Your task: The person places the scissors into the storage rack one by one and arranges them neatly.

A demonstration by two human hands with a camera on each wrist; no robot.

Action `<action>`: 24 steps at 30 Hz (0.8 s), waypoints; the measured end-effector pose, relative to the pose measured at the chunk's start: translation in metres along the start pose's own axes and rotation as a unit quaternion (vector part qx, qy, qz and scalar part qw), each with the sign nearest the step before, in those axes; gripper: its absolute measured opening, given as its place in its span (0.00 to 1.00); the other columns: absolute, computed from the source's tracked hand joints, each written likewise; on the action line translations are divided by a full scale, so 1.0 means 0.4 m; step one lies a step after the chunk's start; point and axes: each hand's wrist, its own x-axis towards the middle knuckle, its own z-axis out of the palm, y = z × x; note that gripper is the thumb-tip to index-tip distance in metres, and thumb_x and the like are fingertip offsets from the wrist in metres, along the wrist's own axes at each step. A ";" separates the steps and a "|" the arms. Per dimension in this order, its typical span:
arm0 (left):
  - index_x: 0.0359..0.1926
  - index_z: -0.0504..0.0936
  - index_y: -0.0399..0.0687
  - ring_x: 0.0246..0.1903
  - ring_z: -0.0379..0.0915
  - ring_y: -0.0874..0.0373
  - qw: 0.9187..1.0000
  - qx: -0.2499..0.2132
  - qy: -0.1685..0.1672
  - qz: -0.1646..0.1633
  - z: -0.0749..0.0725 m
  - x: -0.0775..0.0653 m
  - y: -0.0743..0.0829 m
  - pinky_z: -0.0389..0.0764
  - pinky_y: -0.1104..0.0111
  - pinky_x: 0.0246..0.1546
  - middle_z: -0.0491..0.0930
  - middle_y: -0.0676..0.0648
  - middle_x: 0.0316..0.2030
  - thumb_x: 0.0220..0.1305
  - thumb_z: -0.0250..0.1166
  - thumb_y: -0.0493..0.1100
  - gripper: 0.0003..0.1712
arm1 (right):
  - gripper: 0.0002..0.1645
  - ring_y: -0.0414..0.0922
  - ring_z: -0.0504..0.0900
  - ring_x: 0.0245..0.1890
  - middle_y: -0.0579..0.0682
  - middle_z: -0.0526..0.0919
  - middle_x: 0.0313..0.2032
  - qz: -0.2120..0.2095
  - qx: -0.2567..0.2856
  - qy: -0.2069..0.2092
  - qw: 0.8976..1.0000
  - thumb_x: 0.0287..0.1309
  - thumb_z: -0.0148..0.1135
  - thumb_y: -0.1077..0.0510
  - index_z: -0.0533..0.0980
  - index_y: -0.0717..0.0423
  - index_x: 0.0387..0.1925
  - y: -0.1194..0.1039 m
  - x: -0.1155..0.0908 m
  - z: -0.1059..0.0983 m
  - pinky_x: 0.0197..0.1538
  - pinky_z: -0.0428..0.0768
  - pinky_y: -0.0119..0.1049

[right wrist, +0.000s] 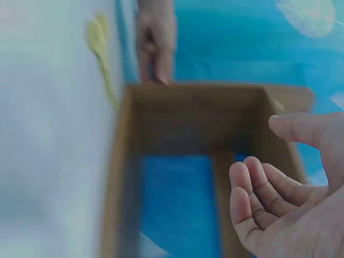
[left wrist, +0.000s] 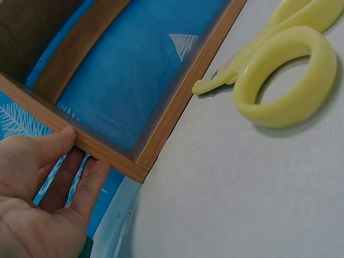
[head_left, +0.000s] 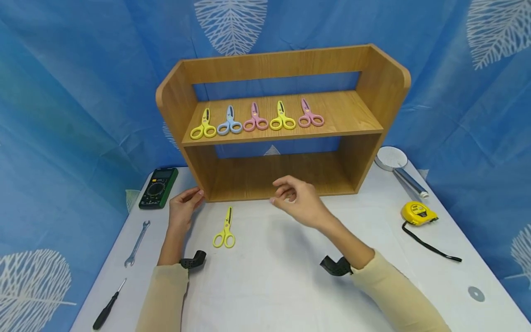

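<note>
My left hand (head_left: 182, 210) touches the lower left front corner of a two-tier wooden shelf (head_left: 274, 66). In the left wrist view its thumb rests on the front edge of the side panel, the other fingertips against the outer face. My right hand (head_left: 300, 203) hovers before the lower compartment, fingers loosely bent, holding nothing. Along the upper board lie yellow scissors (head_left: 203, 131), blue scissors (head_left: 229, 125), pink scissors (head_left: 255, 122), more yellow scissors (head_left: 282, 121) and, tilted, more pink scissors (head_left: 309, 119). Another pair of yellow scissors (head_left: 224, 234) lies on the table, blades toward the shelf.
At left are a green multimeter (head_left: 158, 188), a wrench (head_left: 137, 243) and a screwdriver (head_left: 109, 308). The right side holds a round white-topped object with a handle (head_left: 410, 182), a yellow tape measure (head_left: 418, 213) with a black strap, and a grey washer (head_left: 476, 293). Blue curtains surround the white table (head_left: 265, 286).
</note>
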 end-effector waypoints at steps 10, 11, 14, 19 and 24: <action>0.61 0.83 0.42 0.50 0.85 0.58 1.000 0.002 0.004 -0.005 0.004 0.001 0.000 0.86 0.70 0.52 0.83 0.51 0.48 0.67 0.71 0.42 0.23 | 0.31 0.44 0.83 0.45 0.55 0.85 0.48 0.045 0.031 -0.086 0.995 0.59 0.76 0.50 0.77 0.59 0.60 0.074 -0.002 0.261 0.46 0.83 0.35; 0.61 0.83 0.42 0.51 0.85 0.57 1.000 0.003 0.004 -0.004 0.004 0.001 0.000 0.86 0.71 0.52 0.83 0.50 0.48 0.67 0.71 0.42 0.23 | 0.33 0.44 0.83 0.45 0.54 0.85 0.48 0.048 0.030 -0.090 0.994 0.58 0.76 0.50 0.77 0.60 0.60 0.078 -0.002 0.281 0.46 0.83 0.34; 0.61 0.83 0.43 0.51 0.85 0.57 1.000 0.004 0.006 -0.003 0.004 0.001 -0.002 0.86 0.71 0.52 0.83 0.49 0.50 0.67 0.71 0.43 0.23 | 0.35 0.42 0.82 0.44 0.50 0.84 0.48 0.063 0.021 -0.097 0.993 0.56 0.78 0.48 0.77 0.59 0.61 0.083 0.002 0.327 0.45 0.82 0.32; 0.61 0.83 0.43 0.52 0.85 0.57 1.000 0.004 0.005 -0.002 0.004 -0.001 -0.002 0.86 0.73 0.51 0.83 0.48 0.51 0.67 0.70 0.43 0.23 | 0.37 0.39 0.77 0.42 0.47 0.84 0.47 0.075 -0.011 -0.100 0.992 0.54 0.79 0.45 0.79 0.59 0.60 0.087 0.015 0.374 0.45 0.79 0.29; 0.61 0.84 0.43 0.51 0.85 0.58 1.000 0.006 0.005 -0.004 0.001 0.001 -0.001 0.86 0.73 0.51 0.83 0.49 0.50 0.67 0.70 0.42 0.22 | 0.35 0.40 0.79 0.44 0.46 0.85 0.45 0.076 -0.046 -0.096 0.991 0.50 0.81 0.45 0.81 0.58 0.56 0.077 0.024 0.395 0.49 0.81 0.33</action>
